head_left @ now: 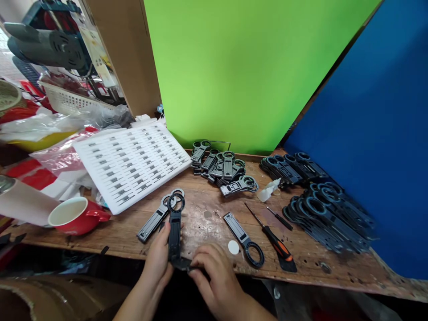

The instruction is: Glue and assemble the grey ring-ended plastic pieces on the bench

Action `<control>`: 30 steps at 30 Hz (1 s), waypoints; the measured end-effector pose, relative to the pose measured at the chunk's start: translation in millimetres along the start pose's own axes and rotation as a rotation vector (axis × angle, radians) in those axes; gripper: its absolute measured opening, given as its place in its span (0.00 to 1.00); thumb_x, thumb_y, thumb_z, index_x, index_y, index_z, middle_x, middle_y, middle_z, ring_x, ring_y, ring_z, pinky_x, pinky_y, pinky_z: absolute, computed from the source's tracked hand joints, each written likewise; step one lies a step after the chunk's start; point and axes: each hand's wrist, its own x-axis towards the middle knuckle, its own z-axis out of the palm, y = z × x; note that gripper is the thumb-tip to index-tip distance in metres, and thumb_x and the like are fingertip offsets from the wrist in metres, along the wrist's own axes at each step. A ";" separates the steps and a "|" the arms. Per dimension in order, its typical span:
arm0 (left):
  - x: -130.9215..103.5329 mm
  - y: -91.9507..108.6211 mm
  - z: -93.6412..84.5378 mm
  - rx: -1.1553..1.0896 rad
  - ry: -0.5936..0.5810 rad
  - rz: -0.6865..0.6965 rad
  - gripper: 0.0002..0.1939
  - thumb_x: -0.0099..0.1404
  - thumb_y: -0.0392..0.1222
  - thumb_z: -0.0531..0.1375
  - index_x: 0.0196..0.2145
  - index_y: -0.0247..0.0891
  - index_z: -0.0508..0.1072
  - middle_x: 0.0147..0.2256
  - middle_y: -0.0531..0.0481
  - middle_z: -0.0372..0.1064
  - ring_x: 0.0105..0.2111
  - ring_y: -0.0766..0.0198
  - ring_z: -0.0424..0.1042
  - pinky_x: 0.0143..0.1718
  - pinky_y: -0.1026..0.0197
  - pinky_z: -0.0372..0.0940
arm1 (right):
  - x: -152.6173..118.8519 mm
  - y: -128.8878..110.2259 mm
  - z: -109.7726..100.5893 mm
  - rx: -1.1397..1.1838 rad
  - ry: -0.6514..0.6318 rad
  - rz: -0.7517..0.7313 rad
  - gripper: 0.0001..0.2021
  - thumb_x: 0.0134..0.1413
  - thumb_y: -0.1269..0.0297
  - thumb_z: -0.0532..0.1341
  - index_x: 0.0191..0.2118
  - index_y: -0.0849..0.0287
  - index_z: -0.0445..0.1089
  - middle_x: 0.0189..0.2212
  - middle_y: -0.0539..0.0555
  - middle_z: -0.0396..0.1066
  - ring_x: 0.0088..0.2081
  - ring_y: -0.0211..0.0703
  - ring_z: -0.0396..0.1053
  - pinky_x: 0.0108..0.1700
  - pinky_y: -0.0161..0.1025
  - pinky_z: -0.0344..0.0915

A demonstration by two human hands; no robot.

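Observation:
Upright near the table's front edge is a black ring-ended part [175,227], with my left hand [158,256] closed round its lower half. My right hand [214,272] pinches the dark flap [181,263] at the bottom of that part. Just behind my left hand lie grey ring-ended parts [153,223]. Another ring-ended part [239,229] rests flat to the right of my right hand, beside a white disc [233,247].
A white tray [133,160] with rows of small metal pieces and a red cup [75,216] stand left. Ring-ended parts are heaped at the back [219,165] and right [327,214]. An orange-black screwdriver [276,243], a smaller screwdriver [281,218] and a small bottle [267,191] lie between.

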 end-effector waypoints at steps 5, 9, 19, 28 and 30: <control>-10.2 -2.2 3.2 0.059 -0.232 -0.110 0.22 0.50 0.50 0.67 0.39 0.32 0.76 0.35 0.44 0.76 0.39 0.54 0.73 0.39 0.59 0.66 | 11.7 4.7 -3.0 -0.048 0.108 0.105 0.02 0.54 0.69 0.58 0.34 0.57 0.66 0.33 0.52 0.65 0.37 0.43 0.63 0.40 0.39 0.60; -26.9 -5.5 8.9 0.095 -0.429 -0.205 0.23 0.56 0.50 0.63 0.46 0.37 0.73 0.44 0.43 0.73 0.47 0.53 0.69 0.46 0.57 0.64 | 26.5 25.0 -4.5 0.049 0.131 0.370 0.02 0.51 0.68 0.60 0.33 0.57 0.68 0.32 0.51 0.65 0.36 0.42 0.64 0.38 0.37 0.61; -20.5 -3.1 6.3 0.123 -0.400 -0.189 0.29 0.55 0.36 0.64 0.55 0.42 0.64 0.55 0.41 0.64 0.50 0.53 0.68 0.47 0.59 0.64 | 10.0 49.8 -6.0 0.236 0.130 0.548 0.12 0.59 0.57 0.52 0.30 0.58 0.64 0.25 0.48 0.66 0.30 0.39 0.63 0.33 0.35 0.59; -16.6 -11.3 11.3 -0.035 -0.310 -0.251 0.25 0.64 0.42 0.56 0.58 0.40 0.60 0.50 0.41 0.69 0.50 0.54 0.69 0.52 0.52 0.62 | -0.8 47.4 -11.8 0.053 0.051 0.501 0.12 0.60 0.58 0.51 0.34 0.57 0.68 0.28 0.49 0.70 0.31 0.39 0.66 0.33 0.34 0.58; -16.0 -14.0 11.7 -0.066 -0.341 -0.247 0.25 0.64 0.43 0.56 0.58 0.40 0.60 0.51 0.42 0.69 0.51 0.54 0.67 0.53 0.51 0.61 | 3.7 39.7 -9.9 -0.053 -0.011 0.467 0.09 0.57 0.58 0.56 0.33 0.56 0.68 0.27 0.49 0.70 0.30 0.40 0.66 0.32 0.34 0.57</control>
